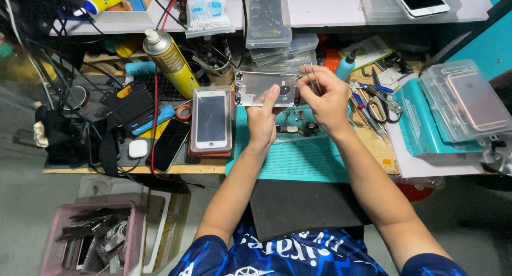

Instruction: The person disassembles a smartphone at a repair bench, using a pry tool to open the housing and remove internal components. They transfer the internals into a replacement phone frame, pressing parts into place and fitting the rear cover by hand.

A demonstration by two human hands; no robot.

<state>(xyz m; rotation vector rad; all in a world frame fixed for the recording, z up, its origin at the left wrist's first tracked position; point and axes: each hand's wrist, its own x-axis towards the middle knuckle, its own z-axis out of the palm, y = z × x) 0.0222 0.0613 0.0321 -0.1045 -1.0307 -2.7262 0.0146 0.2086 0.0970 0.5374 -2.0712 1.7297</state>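
Observation:
My left hand [262, 119] holds a silver phone rear housing [255, 87] from below, its open inner side facing me. My right hand [325, 97] is at the housing's right end, pinching thin tweezers [316, 80] with thumb and fingers closed. Both hands hover over a teal work mat [298, 159] where small dark phone parts [298, 129] lie.
A white phone in a clear case [211, 119], a dark phone [169, 144], white earbud case [137, 148], yellow spray can [172, 60], scissors and tools [380, 103], clear boxes with phone housings [469, 103], pink basket of old phones [93, 238] on the floor.

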